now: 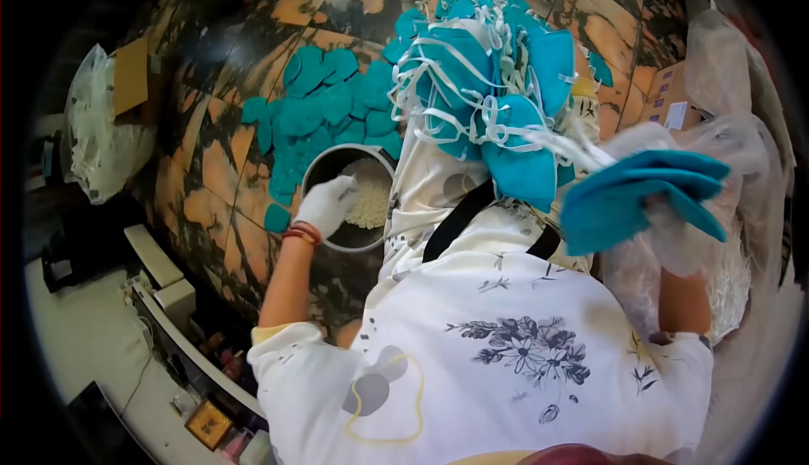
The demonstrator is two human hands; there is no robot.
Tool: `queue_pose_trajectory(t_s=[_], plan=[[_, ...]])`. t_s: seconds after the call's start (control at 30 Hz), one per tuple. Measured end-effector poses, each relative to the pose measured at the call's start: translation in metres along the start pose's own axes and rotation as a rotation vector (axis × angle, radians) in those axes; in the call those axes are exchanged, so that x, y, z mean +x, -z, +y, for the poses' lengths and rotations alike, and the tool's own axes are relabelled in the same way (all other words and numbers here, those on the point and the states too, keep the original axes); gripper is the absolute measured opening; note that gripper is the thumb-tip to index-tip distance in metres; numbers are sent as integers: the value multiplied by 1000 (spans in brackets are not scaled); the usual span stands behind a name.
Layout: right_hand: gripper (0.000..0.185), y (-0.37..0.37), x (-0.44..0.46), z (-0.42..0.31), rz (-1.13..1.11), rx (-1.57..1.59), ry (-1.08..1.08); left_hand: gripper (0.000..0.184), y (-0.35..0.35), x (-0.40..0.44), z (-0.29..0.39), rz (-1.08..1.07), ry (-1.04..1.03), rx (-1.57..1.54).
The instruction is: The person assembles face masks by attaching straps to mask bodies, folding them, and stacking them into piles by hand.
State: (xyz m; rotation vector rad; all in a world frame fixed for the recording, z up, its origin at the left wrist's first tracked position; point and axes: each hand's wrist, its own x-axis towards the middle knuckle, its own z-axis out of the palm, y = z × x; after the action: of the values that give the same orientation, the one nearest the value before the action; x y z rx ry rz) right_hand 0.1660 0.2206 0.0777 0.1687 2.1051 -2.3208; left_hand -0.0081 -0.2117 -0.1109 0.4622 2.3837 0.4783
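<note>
My left hand (327,205), in a white glove with red bands at the wrist, reaches over the rim of a round pot (312,166). Small white pieces (371,195) lie inside it. The fingers are drawn together, and what they hold, if anything, is too small to make out. On the right, my gloved right hand (672,233) grips a few teal face masks (645,187) fanned in a stack. White straps (581,146) trail from them toward my lap, blurred. A heap of teal masks with white ear loops (459,64) covers my legs.
More teal mask pieces (308,115) are spread over the marbled tile floor (211,157) beyond the pot. Clear plastic bags (742,161) and a cardboard box (670,98) stand at right. A white desk (101,330) is at lower left, a plastic bag (93,140) farther up.
</note>
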Motion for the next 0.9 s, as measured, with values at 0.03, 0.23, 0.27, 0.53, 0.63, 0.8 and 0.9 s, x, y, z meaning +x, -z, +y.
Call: queue_pose_trajectory(t_s=[0.03,0.23,0.27,0.53,0.63,0.8,0.9], plan=[[30,-10,10,-2,49,-41,62,53,-10,6,4,11,78,207],[32,-56,59,-17,81,-205,148,70,48,-17,131,433,-385,-657],[35,-60,62,-25,69,-165,-9,70,59,-25,153,390,-505,-772],[39,-70,68,-4,-51,-233,242,43,79,-39,240,335,-603,-1116],[41,-43,63,-2,221,103,89,31,90,-55,246,450,-543,-1259],[43,-23,58,-22,466,-211,392,23,114,-60,240,426,-464,-1083],[38,-53,55,-41,184,-328,360,23,110,-63,254,388,-493,-1003]])
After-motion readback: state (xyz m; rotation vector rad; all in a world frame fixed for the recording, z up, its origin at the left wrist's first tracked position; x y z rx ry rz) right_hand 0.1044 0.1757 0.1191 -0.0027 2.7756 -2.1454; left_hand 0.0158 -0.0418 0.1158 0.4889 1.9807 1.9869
